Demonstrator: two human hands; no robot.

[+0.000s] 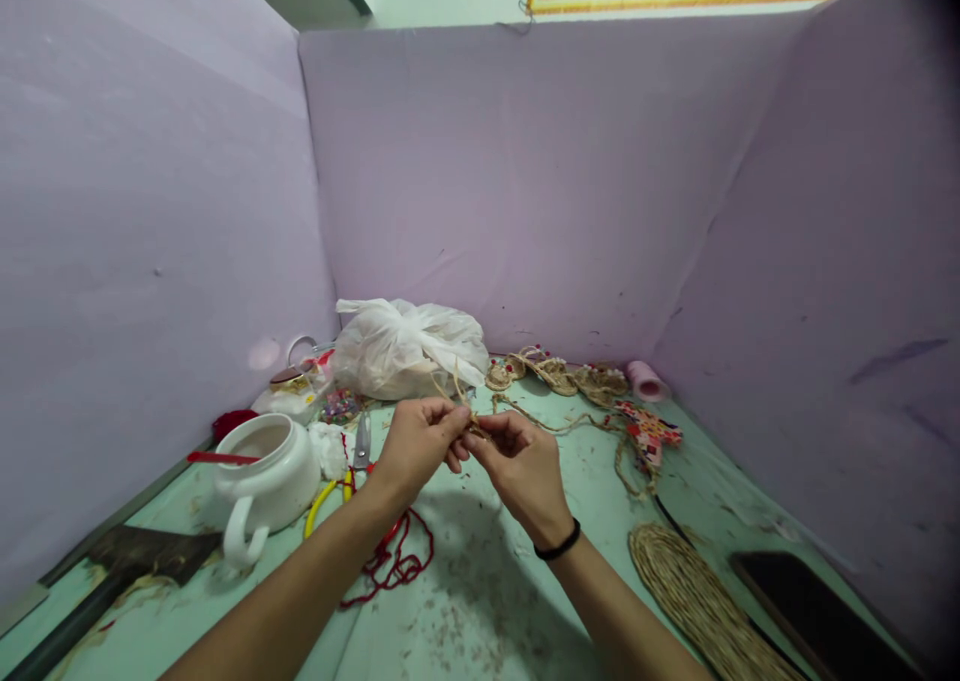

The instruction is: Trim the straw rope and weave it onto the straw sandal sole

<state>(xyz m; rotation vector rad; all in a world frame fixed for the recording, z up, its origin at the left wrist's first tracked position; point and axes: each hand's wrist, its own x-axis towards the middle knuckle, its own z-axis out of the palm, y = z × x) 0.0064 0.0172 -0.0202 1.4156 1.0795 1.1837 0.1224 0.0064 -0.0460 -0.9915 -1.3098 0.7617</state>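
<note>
Fingers, left hand (pixel 420 443): thumb and forefinger closed in a pinch, the others curled beneath. Fingers, right hand (pixel 527 468): bent inward, thumb and forefinger pressed together, tips meeting the left's. Between them, above the counter (pixel 457 616): a small tan fibre piece (pixel 475 427), mostly hidden, with loose strands (pixel 458 379) standing up from it. Whether it is knotted or plaited, I cannot tell.

Step in hand, as I judge it: close two-handed fingertip work on the fibre. Next move calls for: one pinch held firm as an anchor, the other free to guide a strand, tension even, so that nothing slackens or frays.

Just beyond: one white plastic bag (pixel 412 349), knotted; one tan braided cord (pixel 559 428), lying loose.

Left side: scissors (pixel 362 443); red yarn (pixel 397 565), tangled; white pot (pixel 279 473), lidless, a red stick (pixel 223 458) across its mouth.

Right side: patterned cloth (pixel 649 431); pink spool (pixel 646 381), on its side; woven oval mat (pixel 686 579), flat; dark slab (pixel 810 609), phone-like, beside it.
</note>
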